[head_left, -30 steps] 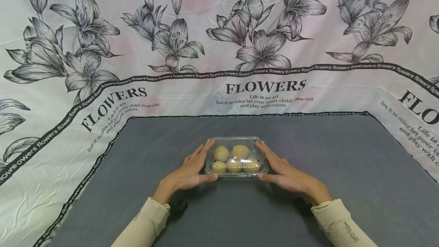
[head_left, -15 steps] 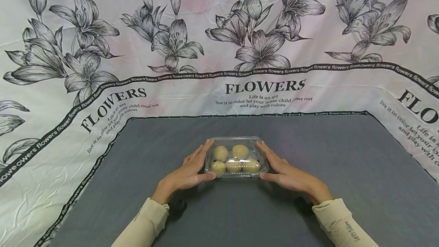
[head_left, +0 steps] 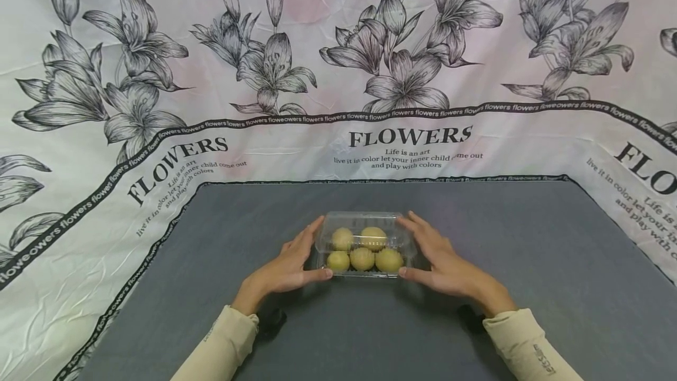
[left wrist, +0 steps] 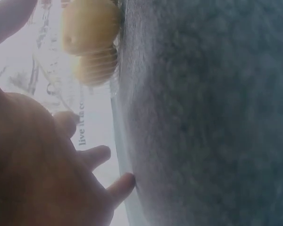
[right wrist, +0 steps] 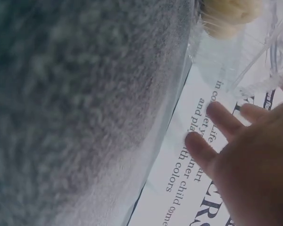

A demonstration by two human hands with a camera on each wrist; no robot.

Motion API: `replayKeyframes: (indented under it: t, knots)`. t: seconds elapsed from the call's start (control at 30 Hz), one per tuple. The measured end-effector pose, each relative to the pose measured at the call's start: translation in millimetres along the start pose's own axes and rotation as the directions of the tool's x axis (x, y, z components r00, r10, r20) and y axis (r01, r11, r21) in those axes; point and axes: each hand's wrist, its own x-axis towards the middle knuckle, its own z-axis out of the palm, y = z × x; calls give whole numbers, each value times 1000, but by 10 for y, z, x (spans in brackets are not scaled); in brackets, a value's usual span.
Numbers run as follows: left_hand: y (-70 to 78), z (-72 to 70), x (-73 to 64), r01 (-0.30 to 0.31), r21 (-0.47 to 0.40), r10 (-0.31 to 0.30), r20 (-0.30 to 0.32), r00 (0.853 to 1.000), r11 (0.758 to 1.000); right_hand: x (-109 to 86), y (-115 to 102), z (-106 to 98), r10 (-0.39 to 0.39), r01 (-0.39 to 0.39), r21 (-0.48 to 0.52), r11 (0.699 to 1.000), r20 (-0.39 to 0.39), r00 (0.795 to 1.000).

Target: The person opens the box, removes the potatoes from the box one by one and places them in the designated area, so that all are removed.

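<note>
A clear plastic clamshell box (head_left: 365,274) sits on the grey table in front of me, with several round yellow fruits (head_left: 362,259) in it; their exact kind cannot be made out. Its transparent lid (head_left: 365,220) stands raised at the front and tilted back. My left hand (head_left: 285,268) holds the left side, thumb at the near corner and fingers toward the far one. On the opposite side my right hand (head_left: 449,262) does likewise. In the left wrist view two fruits (left wrist: 92,26) show past the thumb, and some outer fingers are spread apart.
Grey cloth (head_left: 365,340) covers the table around the box. Behind and beside it hangs a white curtain (head_left: 296,157) printed with lilies and the word FLOWERS. A dark strap or device (head_left: 272,322) shows beneath the left wrist.
The lid's front edge has come up and the lid now leans back, so the near fruits show more plainly. The right hand's fingers have shifted slightly up and outward.
</note>
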Motion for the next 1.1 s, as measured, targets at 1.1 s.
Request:
replayKeyframes:
  t: [1.1]
  knots:
    - [-43, -9, 8, 8, 49, -8, -5, 1000, 999, 170, 10, -50, -45, 60, 123, 991, -120, 992]
